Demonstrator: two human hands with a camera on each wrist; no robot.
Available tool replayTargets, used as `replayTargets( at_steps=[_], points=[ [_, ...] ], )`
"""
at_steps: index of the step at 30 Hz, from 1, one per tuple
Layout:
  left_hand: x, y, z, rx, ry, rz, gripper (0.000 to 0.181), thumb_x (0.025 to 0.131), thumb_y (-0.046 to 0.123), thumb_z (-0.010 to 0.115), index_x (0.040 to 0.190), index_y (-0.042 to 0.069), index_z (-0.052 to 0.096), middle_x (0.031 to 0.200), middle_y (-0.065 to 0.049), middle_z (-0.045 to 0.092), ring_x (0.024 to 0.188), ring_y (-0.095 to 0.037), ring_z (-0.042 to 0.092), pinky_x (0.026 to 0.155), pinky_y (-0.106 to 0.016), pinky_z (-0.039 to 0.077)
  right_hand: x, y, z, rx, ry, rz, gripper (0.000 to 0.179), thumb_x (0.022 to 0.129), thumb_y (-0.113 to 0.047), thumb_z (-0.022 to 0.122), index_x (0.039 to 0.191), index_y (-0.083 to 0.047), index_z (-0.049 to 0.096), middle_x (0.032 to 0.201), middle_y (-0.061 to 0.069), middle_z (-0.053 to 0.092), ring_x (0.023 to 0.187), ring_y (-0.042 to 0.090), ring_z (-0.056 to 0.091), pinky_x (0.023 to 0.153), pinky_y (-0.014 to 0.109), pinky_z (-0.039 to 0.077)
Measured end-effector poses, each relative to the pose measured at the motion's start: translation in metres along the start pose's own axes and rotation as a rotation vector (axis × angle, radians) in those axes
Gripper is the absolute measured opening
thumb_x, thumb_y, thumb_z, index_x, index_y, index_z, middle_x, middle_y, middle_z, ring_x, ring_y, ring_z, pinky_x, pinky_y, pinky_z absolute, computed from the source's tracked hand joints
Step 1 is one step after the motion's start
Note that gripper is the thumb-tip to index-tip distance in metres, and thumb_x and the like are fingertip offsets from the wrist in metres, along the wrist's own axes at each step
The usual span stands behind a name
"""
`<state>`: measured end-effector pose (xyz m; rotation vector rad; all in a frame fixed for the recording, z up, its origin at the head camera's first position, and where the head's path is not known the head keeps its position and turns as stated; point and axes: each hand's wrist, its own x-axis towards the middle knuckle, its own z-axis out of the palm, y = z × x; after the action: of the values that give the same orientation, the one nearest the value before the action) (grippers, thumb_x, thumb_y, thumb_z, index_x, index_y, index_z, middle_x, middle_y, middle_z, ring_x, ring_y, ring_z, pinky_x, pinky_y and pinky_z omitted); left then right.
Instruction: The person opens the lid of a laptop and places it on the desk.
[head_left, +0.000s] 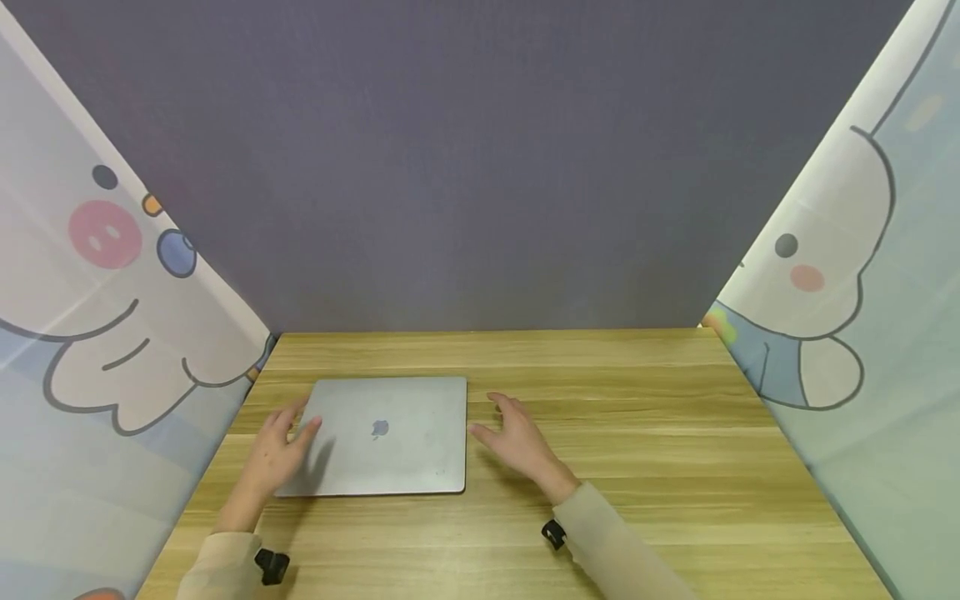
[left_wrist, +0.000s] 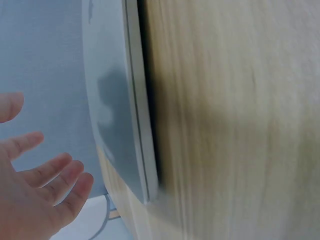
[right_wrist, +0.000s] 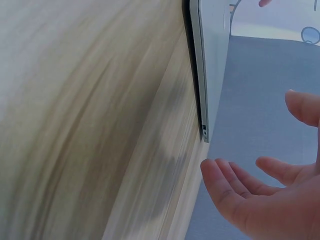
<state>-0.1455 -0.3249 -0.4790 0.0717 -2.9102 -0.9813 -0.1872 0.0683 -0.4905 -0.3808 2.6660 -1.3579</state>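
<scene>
A closed silver laptop (head_left: 420, 446) with an apple logo on its lid lies flat, left of centre in the head view. My left hand (head_left: 273, 450) is over its left edge, fingers spread and holding nothing; a shadow of the hand falls on the lid. In the left wrist view the fingers (left_wrist: 55, 175) stand apart from the laptop (left_wrist: 112, 90). Just off the laptop's right edge is my right hand (head_left: 517, 437), thumb and fingers parted with nothing between them. The right wrist view has the right hand (right_wrist: 270, 200) near a corner of the laptop (right_wrist: 212, 65).
The laptop rests on a wood-grain table (head_left: 637, 442). Behind the table rises a dark grey panel (head_left: 480, 167). Cartoon-printed curtains (head_left: 97, 467) hang along the left and right sides. A black wrist strap piece (head_left: 272, 567) shows at the left sleeve.
</scene>
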Motion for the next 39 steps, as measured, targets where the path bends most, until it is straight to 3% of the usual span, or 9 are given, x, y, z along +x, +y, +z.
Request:
replayTargets(
  at_steps=[14, 22, 31, 39],
  points=[
    [0.007, -0.023, 0.000, -0.031, -0.100, -0.060, 0.070, 0.108, 0.045, 0.044, 0.157, -0.003, 0.027, 0.148, -0.041, 0.031, 0.127, -0.059, 0.042, 0.097, -0.073, 0.040, 0.009, -0.003, 0.010, 0.042, -0.042, 0.021, 0.070, 0.095, -0.037, 0.070, 0.149, 0.002, 0.044, 0.134, 0.028, 0.056, 0.119, 0.041, 0.057, 0.097, 0.056, 0.051],
    [0.012, -0.033, 0.001, -0.066, -0.145, -0.098, 0.070, 0.108, 0.044, 0.045, 0.156, -0.003, 0.028, 0.138, -0.037, 0.043, 0.122, -0.052, 0.050, 0.090, -0.059, 0.051, 0.014, 0.000, 0.019, 0.052, -0.036, 0.042, 0.069, 0.093, -0.038, 0.072, 0.145, 0.002, 0.049, 0.128, 0.026, 0.059, 0.114, 0.036, 0.059, 0.093, 0.053, 0.052],
    [0.015, -0.037, 0.001, -0.076, -0.193, -0.132, 0.072, 0.107, 0.048, 0.044, 0.156, -0.003, 0.027, 0.136, -0.037, 0.046, 0.123, -0.051, 0.050, 0.091, -0.058, 0.050, 0.020, 0.001, 0.030, 0.090, -0.046, 0.044, 0.069, 0.092, -0.035, 0.074, 0.145, 0.003, 0.049, 0.126, 0.022, 0.061, 0.111, 0.033, 0.059, 0.090, 0.050, 0.053],
    [0.017, -0.036, 0.001, -0.077, -0.198, -0.159, 0.072, 0.106, 0.047, 0.048, 0.157, 0.000, 0.028, 0.138, -0.033, 0.046, 0.120, -0.044, 0.051, 0.088, -0.052, 0.050, 0.020, -0.005, 0.036, 0.135, -0.045, 0.067, 0.068, 0.092, -0.031, 0.075, 0.144, 0.004, 0.049, 0.131, 0.025, 0.060, 0.113, 0.036, 0.061, 0.090, 0.050, 0.054]
  ],
)
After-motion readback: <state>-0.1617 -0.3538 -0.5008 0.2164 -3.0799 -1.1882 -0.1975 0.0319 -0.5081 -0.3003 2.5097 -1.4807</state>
